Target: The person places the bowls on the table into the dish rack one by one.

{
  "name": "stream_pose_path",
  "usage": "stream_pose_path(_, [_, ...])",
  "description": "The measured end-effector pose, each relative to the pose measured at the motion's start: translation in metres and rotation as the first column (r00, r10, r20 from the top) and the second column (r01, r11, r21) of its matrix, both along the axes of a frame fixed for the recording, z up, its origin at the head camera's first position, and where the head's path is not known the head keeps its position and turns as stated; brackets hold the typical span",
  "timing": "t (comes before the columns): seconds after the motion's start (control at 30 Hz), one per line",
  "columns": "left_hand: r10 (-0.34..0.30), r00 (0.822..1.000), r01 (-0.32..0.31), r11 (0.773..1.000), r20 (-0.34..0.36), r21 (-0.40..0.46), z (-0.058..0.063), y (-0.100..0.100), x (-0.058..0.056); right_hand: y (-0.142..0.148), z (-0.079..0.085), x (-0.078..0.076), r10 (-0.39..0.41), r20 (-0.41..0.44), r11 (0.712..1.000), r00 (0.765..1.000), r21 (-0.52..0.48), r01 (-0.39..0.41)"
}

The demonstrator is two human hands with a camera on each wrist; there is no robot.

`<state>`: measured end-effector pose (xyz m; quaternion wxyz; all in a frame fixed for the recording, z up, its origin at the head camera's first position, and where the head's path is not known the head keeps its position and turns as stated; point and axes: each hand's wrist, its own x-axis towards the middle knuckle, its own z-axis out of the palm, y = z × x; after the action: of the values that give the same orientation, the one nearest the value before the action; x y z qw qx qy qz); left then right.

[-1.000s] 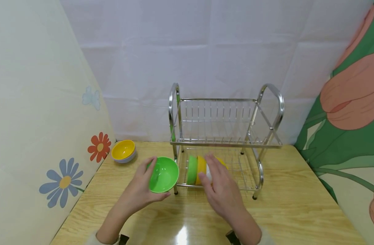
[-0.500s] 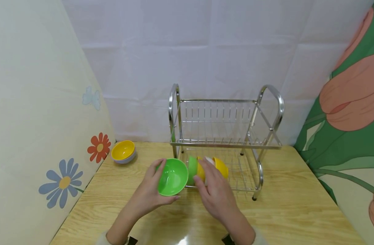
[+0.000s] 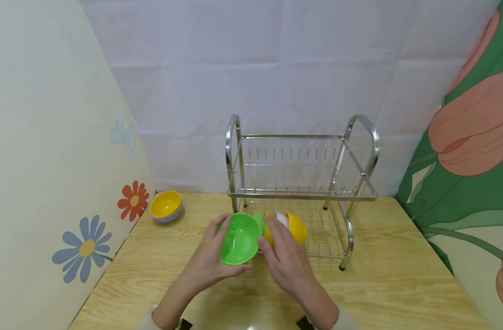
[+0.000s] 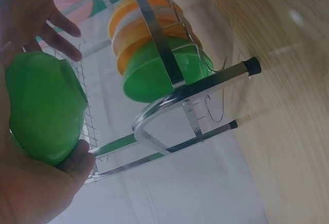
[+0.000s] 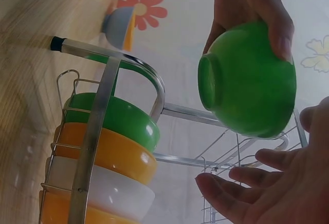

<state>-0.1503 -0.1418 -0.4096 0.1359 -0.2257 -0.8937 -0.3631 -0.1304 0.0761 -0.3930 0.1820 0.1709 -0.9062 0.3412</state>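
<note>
My left hand (image 3: 210,256) grips a green bowl (image 3: 240,239) at its rim, the fingers behind and the thumb along the near side. The bowl is tilted, its hollow facing me in the head view. Beside its right rim is my right hand (image 3: 286,256), fingers spread and slightly bent, a gap showing to the bowl in the right wrist view. Behind the hands, another green bowl (image 5: 126,124), a yellow bowl (image 5: 110,152), a white bowl (image 5: 105,185) and a second yellow bowl (image 3: 297,228) stand on edge in a row on the rack's lower shelf.
A two-tier metal dish rack (image 3: 303,197) stands on the wooden table (image 3: 391,256); its upper shelf rises behind the hands. At the back left, a yellow bowl (image 3: 166,203) sits inside a pale grey-blue bowl (image 3: 169,217). Flowered panels flank the table.
My left hand has carried the green bowl rightward, overlapping the left end of the row in the rack. My right hand has shifted slightly left, closer to the bowl's rim.
</note>
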Motion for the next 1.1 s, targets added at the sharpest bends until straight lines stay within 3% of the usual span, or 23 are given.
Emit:
stream_pose_path(0.53, [-0.024,1.0,0.024,0.999,-0.014,0.028,-0.004,0.018,-0.008,-0.001,0.001,-0.009,0.045,0.08,0.994,0.996,-0.099,-0.037])
stream_pose_path(0.87, [-0.038,0.999,0.04,0.993,-0.018,0.111,-0.005,0.03,-0.011,-0.003,0.001,-0.013,0.132,0.133,0.961,0.982,-0.261,-0.094])
stream_pose_path(1.1, [-0.031,0.999,0.033,0.988,-0.017,0.151,-0.008,0.038,-0.012,-0.002,0.003,-0.016,0.2,0.117,0.928,0.973,-0.341,-0.15])
